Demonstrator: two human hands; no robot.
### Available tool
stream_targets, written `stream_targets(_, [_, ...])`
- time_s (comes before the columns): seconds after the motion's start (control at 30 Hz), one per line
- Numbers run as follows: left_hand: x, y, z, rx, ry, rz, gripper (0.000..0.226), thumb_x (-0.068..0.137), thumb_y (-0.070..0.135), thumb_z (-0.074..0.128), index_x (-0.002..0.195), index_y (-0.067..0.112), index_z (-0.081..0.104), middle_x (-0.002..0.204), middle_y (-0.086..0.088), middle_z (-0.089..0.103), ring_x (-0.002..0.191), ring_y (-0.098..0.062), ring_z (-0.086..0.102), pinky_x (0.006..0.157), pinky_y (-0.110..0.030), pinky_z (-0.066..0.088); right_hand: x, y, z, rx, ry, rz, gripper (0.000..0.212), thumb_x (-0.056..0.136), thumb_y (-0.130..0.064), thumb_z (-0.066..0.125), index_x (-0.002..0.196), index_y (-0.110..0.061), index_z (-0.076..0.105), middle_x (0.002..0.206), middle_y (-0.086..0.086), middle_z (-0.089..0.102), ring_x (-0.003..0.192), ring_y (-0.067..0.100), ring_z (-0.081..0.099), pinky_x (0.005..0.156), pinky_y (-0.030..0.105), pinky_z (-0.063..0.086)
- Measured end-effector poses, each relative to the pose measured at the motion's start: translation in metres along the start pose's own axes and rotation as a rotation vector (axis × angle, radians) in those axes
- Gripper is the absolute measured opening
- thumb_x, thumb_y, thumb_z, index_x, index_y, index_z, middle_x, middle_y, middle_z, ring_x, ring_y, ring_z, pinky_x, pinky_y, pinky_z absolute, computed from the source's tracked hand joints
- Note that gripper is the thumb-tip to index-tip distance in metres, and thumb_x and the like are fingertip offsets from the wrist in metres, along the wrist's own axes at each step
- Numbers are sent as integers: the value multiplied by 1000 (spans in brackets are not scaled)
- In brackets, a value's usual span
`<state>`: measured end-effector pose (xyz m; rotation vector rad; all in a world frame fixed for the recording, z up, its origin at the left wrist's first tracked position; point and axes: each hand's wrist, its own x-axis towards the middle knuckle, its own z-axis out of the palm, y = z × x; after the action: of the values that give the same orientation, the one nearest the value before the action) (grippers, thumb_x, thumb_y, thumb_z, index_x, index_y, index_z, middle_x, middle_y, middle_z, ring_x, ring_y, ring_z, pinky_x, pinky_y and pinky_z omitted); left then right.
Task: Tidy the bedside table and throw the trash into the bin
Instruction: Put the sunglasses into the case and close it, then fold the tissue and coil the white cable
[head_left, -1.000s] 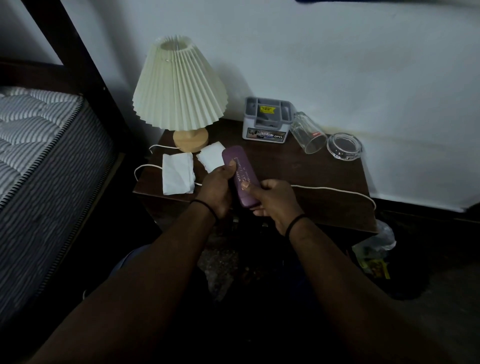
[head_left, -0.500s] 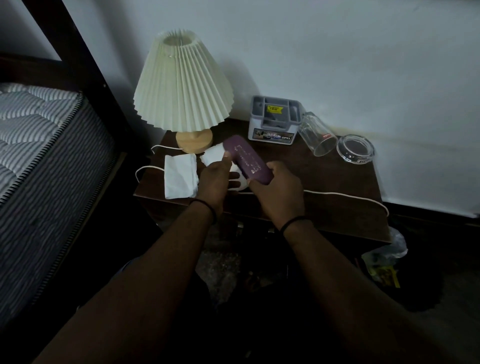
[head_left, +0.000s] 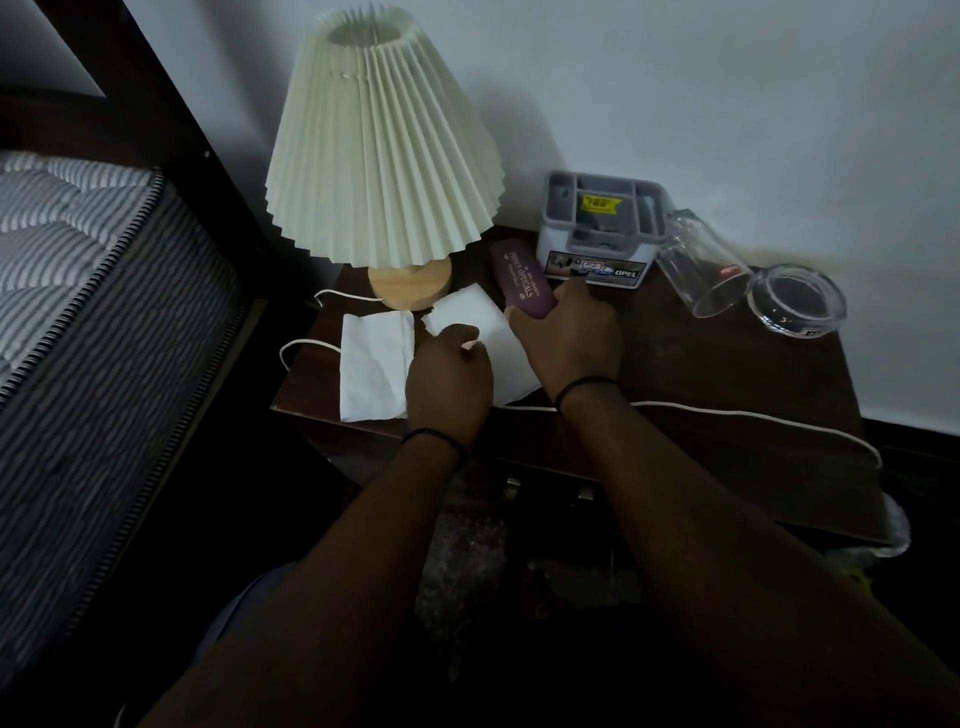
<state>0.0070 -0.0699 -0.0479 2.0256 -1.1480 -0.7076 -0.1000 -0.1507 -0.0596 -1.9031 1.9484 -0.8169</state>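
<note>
My right hand (head_left: 569, 338) grips the near end of a purple glasses case (head_left: 521, 278), which points away from me between the lamp base and the grey organiser box (head_left: 602, 234). My left hand (head_left: 449, 376) hovers with curled fingers over a white tissue (head_left: 485, 322) on the dark wooden bedside table (head_left: 727, 374); whether it touches the tissue is unclear. A second crumpled white tissue (head_left: 371, 366) lies to its left. At the right, a clear drinking glass (head_left: 698, 270) lies on its side beside a glass ashtray (head_left: 797, 299).
A lamp with a pleated cream shade (head_left: 382, 150) stands at the table's back left. Its white cord (head_left: 753, 415) runs along the front edge. A mattress (head_left: 78, 291) and dark bed frame are at left. A plastic bag (head_left: 893, 530) shows low on the right.
My right hand carried the purple case forward and away from me, toward the grey box. My left hand let go of the case and moved over the tissue.
</note>
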Motion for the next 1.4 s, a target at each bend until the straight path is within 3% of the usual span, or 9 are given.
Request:
stream_targets(0.17, [-3, 0, 5, 470, -61, 97, 51, 93, 19, 48, 143, 25, 46, 147, -23, 34, 123, -41, 45, 97, -46, 42, 13, -9, 13, -117, -11, -48, 75, 69, -69, 65, 114, -11, 54, 107, 12, 68, 101, 34, 62, 81, 42, 52])
stream_targets(0.27, [-7, 2, 4, 557, -135, 49, 48, 95, 25, 46, 142, 31, 46, 155, -23, 19, 129, -42, 38, 99, -45, 40, 17, -17, 16, -147, 3, -65, 81, 69, -74, 62, 118, -10, 52, 109, 13, 68, 100, 34, 64, 80, 43, 53])
stream_targets(0.43, [-12, 8, 0, 579, -145, 35, 43, 96, 24, 44, 138, 26, 50, 142, -21, 36, 122, -40, 44, 95, -44, 42, 24, -24, 18, -106, -82, -3, 93, 66, -77, 62, 123, -6, 47, 109, 14, 67, 98, 34, 66, 79, 44, 55])
stream_targets(0.63, [-13, 10, -1, 528, -172, 39, 44, 95, 22, 47, 138, 23, 52, 131, -19, 47, 119, -39, 49, 93, -43, 45, 27, -24, 19, 23, -191, -1, 63, 77, -57, 68, 115, -8, 55, 113, 12, 67, 102, 32, 65, 77, 36, 51])
stream_targets(0.8, [-9, 6, -2, 473, -130, 26, 42, 93, 20, 49, 135, 22, 54, 130, -19, 49, 116, -38, 52, 94, -43, 45, 30, -24, 20, 31, -188, -17, 55, 78, -53, 69, 112, -11, 57, 112, 10, 68, 102, 30, 65, 76, 35, 49])
stream_targets(0.97, [-9, 6, -3, 539, -134, 5, 54, 92, 39, 55, 143, 23, 44, 135, -18, 49, 120, -37, 50, 94, -44, 46, 36, -24, 22, 5, -176, -26, 51, 81, -52, 67, 113, -13, 57, 113, 9, 67, 102, 29, 64, 75, 33, 47])
stream_targets(1.27, [-9, 5, 0, 591, -108, 32, 58, 88, 49, 58, 136, 20, 48, 127, -16, 54, 116, -35, 53, 90, -43, 47, 37, -23, 17, 0, -145, -7, 50, 85, -55, 60, 109, -12, 59, 106, 9, 69, 96, 28, 66, 73, 35, 50])
stream_targets(1.4, [-7, 7, -2, 522, -45, 22, 55, 88, 44, 60, 133, 15, 46, 126, -16, 55, 114, -35, 55, 86, -43, 47, 21, -18, -3, 90, -44, -56, 30, 91, -45, 56, 96, -16, 62, 92, 2, 69, 87, 22, 65, 70, 32, 50])
